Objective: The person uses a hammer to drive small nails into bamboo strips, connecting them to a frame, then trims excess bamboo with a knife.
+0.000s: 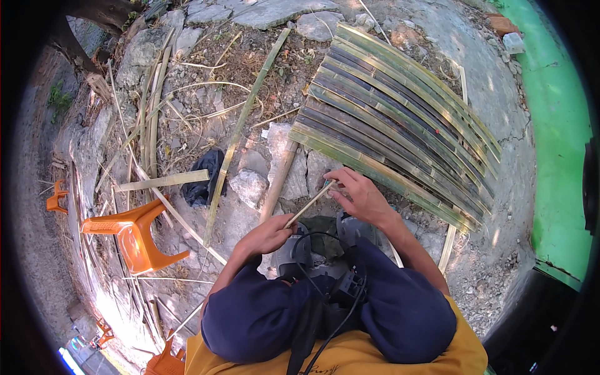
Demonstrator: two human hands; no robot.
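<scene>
My left hand [270,235] is closed around the lower end of a thin, pale bamboo stick [310,204]. The stick slants up to my right hand [364,197], whose thumb and fingers pinch around its far end. A small teal spot shows at those fingertips, too small to name. Just beyond my right hand lies a row of split bamboo slats [394,125], green and dark brown, side by side like a panel. A thicker bamboo pole [279,181] rests on the ground beyond my left hand.
Left of me an orange plastic chair [134,234] lies tipped over, near a black plastic bag [203,181]. A long green bamboo strip [245,125] and several loose strips cover the stony ground. Pale rocks [248,187] sit ahead. A green wall [558,144] runs along the right.
</scene>
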